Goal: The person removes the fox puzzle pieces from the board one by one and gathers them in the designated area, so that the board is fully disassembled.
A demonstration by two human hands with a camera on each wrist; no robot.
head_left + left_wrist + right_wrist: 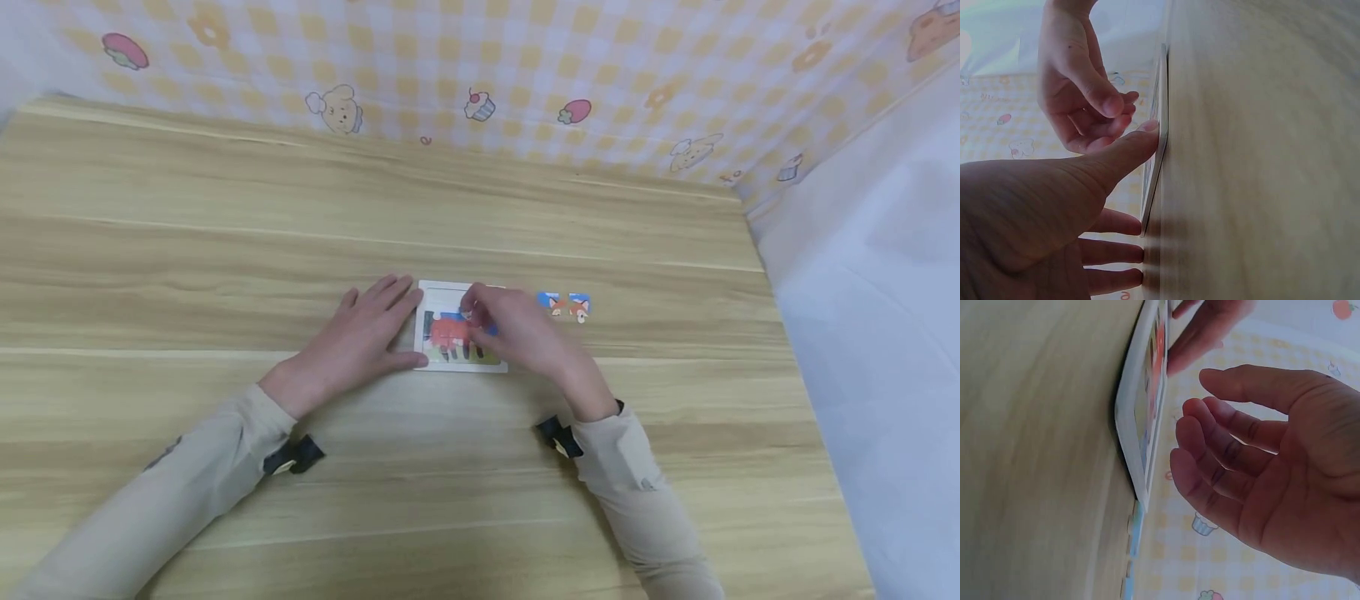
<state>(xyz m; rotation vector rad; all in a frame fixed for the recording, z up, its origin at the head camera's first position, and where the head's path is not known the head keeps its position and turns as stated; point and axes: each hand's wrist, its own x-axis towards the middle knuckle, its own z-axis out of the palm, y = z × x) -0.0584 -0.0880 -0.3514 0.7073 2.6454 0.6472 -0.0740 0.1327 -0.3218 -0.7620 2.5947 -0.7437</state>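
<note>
A jigsaw puzzle board [438,367] with a white border lies flat on the table. Several pieces inside it show a red-orange animal body over green, and part of its upper area is bare. My left hand [352,342] rests at the board's left side, its thumb [1138,145] on the near left edge and its fingers spread along the side. Over the board's right part hovers my right hand [525,329]. Its fingers [1210,450] are loosely bent, the thumb stands apart, and nothing shows between them. The hand hides part of the puzzle in the head view.
Just right of the board lie two loose puzzle pieces, a left one [549,300] and a right one [579,305], with orange animal heads on blue. A yellow checked cloth [420,75] hangs behind the wooden table [375,525]. White cloth [862,292] hangs on the right.
</note>
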